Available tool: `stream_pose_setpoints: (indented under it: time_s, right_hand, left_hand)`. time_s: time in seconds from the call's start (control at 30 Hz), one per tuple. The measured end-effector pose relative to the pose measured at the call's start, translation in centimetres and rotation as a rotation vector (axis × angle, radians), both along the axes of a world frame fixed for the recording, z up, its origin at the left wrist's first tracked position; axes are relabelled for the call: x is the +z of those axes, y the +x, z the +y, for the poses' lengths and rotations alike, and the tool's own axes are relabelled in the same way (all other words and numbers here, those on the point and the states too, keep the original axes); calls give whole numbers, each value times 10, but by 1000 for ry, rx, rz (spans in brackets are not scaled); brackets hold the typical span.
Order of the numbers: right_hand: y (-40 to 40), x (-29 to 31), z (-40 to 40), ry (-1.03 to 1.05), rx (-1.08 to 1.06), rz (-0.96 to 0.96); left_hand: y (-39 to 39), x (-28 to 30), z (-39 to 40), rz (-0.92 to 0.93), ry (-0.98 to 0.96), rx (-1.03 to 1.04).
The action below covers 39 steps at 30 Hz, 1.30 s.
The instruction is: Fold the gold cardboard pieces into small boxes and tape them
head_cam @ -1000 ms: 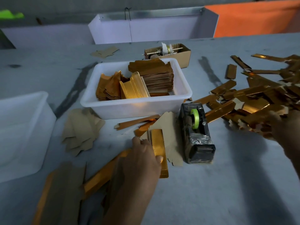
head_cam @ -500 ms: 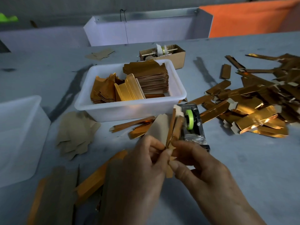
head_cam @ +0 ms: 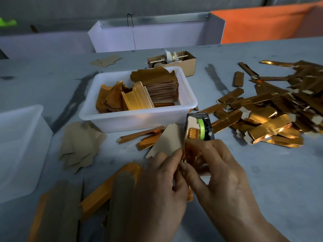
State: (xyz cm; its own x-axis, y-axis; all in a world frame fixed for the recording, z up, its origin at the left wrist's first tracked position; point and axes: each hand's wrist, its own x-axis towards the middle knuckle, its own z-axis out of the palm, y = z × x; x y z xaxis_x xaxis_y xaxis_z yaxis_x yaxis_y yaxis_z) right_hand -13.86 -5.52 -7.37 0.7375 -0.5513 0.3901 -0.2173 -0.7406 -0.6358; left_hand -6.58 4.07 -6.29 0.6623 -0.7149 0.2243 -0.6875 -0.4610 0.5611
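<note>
Both hands hold one gold cardboard piece [head_cam: 189,132] upright over the table, its pale inner flap [head_cam: 167,142] spread to the left. My left hand [head_cam: 157,186] pinches its lower edge from the left. My right hand [head_cam: 216,173] grips it from the right, fingers curled round the narrow gold panel. Just behind the piece stands the black tape dispenser [head_cam: 207,122] with its green roll [head_cam: 201,126]. A white tub [head_cam: 138,117] holds stacked flat gold blanks [head_cam: 159,86]. Folded gold boxes [head_cam: 272,116] lie heaped at the right.
A second white tub [head_cam: 19,147] sits at the left edge. Brown flat blanks [head_cam: 78,147] lie beside it, and long gold pieces [head_cam: 108,189] lie near my left wrist. A small brown carton [head_cam: 176,61] with a tape spool stands behind the tub.
My right hand came in from the heap at the right. Both hands lifted the gold piece off the table and now hold it upright in front of the dispenser.
</note>
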Motion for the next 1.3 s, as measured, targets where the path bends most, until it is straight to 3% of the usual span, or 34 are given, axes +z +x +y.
stream_pose_setpoints:
  time_s: [0.3,0.5,0.67,1.07,1.3]
  right_hand:
    - [1,1,-5,-154,-18,33]
    - [4,-6,-4,-81,-72,-13]
    - [8,-10,-2,-105,-130,17]
    - [7,-16,-9,-87,-15,140]
    - [9,-12,-5,-237,-138,141]
  left_hand:
    - [-6,2,-6,-55,-18,45]
    - [-4,0,-7,-143,53,17]
    - [-1,-3,-8,-48,103,-40]
    - [2,-29,-7,-54,-64,5]
    - [-2,-21,-8,-141,10,-52]
